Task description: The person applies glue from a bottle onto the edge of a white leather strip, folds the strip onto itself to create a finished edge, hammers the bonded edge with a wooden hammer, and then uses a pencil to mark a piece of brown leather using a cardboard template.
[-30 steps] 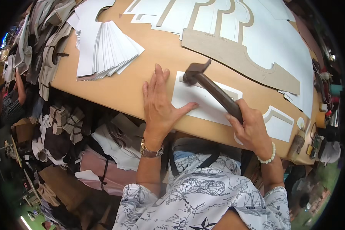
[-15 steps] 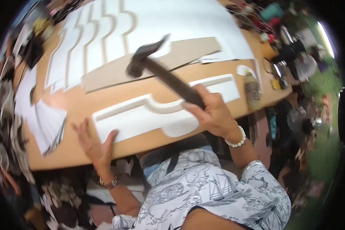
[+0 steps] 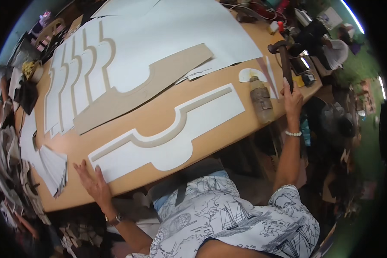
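Observation:
My right hand [image 3: 293, 99] grips the handle of a hammer [image 3: 285, 64], its dark head raised at the table's right end. The fingers of my left hand [image 3: 93, 184] are spread beside the left end of a white cut piece [image 3: 219, 118]. That piece lies near the front edge, with a beige strip [image 3: 161, 138] along its curved far edge. Beyond it rests a grey-brown board template [image 3: 129, 101] with a matching curved notch. A cloudy bottle [image 3: 261, 101] with a wrapped middle stands just left of my right hand.
Several white pieces with beige curved strips [image 3: 89, 64] lie in a row at the back left. A large white sheet [image 3: 172, 30] covers the far table. White sheets [image 3: 51, 170] fan out at the left edge. Cables and clutter crowd the right corner, beside a black-and-yellow object [image 3: 308, 79].
My right hand has carried the hammer from above the white piece to the right end of the table. My left hand stays by the piece's left end. The whole view has turned and shifted.

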`<state>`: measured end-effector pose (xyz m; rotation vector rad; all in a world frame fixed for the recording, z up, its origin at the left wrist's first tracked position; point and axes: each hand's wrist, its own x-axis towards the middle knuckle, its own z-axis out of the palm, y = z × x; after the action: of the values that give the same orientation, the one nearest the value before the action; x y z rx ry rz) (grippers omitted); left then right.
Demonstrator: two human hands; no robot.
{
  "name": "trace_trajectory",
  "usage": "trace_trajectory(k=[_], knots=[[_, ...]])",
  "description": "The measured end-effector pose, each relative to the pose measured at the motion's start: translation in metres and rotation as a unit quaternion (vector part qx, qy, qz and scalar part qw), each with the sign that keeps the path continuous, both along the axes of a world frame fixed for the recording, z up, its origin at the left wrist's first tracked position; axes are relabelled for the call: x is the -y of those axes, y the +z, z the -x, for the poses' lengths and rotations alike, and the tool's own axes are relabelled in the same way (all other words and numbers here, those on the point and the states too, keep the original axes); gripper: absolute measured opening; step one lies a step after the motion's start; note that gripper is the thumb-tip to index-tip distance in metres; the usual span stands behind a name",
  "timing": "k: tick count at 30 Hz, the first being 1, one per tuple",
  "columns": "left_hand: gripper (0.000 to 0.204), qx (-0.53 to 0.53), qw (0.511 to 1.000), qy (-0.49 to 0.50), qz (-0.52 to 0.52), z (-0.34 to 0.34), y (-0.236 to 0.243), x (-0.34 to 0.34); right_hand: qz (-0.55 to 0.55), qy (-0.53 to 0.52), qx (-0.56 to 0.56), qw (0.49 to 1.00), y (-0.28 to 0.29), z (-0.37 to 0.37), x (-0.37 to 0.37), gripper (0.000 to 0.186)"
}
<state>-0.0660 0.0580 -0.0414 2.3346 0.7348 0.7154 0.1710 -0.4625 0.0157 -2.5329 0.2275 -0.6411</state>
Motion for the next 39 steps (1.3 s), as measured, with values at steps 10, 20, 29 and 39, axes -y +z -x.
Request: trace_trajectory(k=[10,20,29,39], knots=[[0.085,-0.001,0.968,-0.23,-0.105,-0.065,0.035,0.121,0.184,0.03,0.075,0.98,-0.016,-0.003,-0.004,0.046],[0.088,-0.167,0.903,-0.366,-0.15,-0.058,0.03,0.181,-0.002,0.102,0.183,0.978,-0.003,0.085,-0.086,0.036],[0.033,-0.302,0.887,-0.258,0.236,-0.038,0.107,0.111,-0.305,0.208,0.189,0.91,0.01,0.075,-0.118,0.038],[0.031,0.281,0.803,-0.284,0.442,-0.087,0.196,0.073,-0.422,0.605,-0.197,0.646,0.012,0.048,-0.225,0.076]])
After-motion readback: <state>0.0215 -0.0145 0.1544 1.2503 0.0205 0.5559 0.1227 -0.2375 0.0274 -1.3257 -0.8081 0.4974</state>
